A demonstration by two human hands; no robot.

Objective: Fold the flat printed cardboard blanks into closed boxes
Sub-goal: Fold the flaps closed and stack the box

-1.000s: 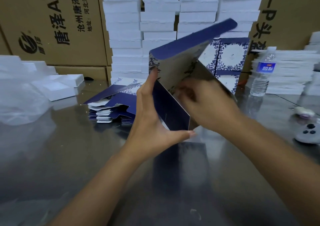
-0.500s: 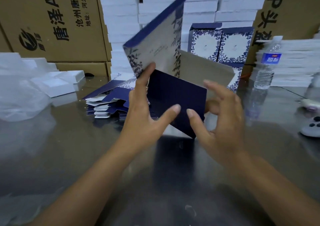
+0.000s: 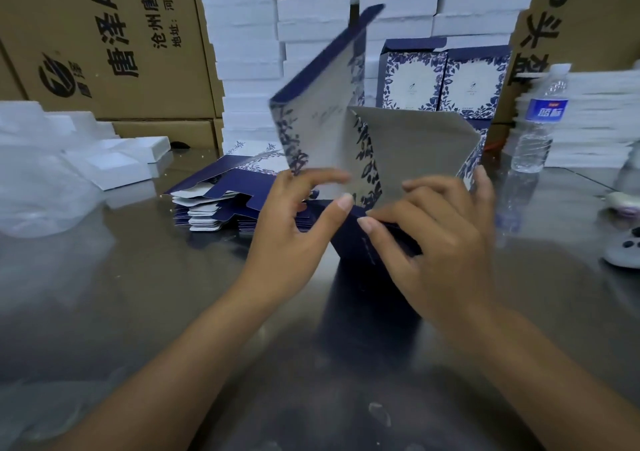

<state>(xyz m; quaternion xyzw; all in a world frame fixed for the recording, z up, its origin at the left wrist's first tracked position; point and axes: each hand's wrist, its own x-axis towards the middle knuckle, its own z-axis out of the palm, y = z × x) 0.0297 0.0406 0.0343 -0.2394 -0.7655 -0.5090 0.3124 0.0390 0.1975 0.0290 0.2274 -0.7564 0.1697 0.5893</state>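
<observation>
A half-folded box [image 3: 346,132], navy with a white floral print and a grey inside, stands on end on the shiny table [image 3: 138,295]. Its open top points away from me. My left hand [image 3: 294,229] grips its left side, thumb on the navy bottom flap. My right hand [image 3: 440,243] presses that flap from the right, fingers around the box's right wall. A pile of flat printed blanks [image 3: 225,201] lies behind my left hand. Finished boxes [image 3: 446,80] stand stacked at the back.
White foam trays [image 3: 242,52] are stacked in tall columns against brown cartons [image 3: 104,42]. Loose foam pieces and plastic [image 3: 52,173] lie at left. A water bottle [image 3: 540,121] stands at right, with a grey controller [image 3: 623,250] near the right edge.
The box has been lowered and tipped more upright. My right hand moved onto the navy bottom flap and both thumbs now press it shut.
</observation>
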